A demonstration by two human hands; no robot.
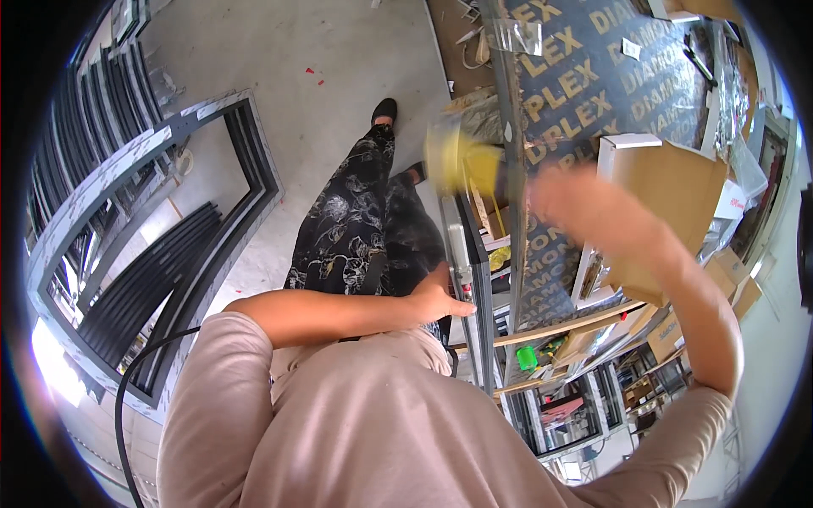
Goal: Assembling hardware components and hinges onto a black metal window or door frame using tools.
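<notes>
My right hand is smeared by motion and raised over the bench side. Its closed fingers grip what looks like a mallet with a yellow head, also blurred; its handle is mostly hidden. Below it, a dark narrow-edged window frame stands upright between my legs and the bench. My left hand holds this frame by its edge, the thumb lying across it and the other fingers partly hidden. The yellow head is above the far end of the frame; whether they touch I cannot tell.
A dark printed board tabletop lies to the right, with an open cardboard box and plastic wrap on it. A green cup-like thing sits among tools. At left stand a large frame and stacked dark profiles. Red scraps dot the floor.
</notes>
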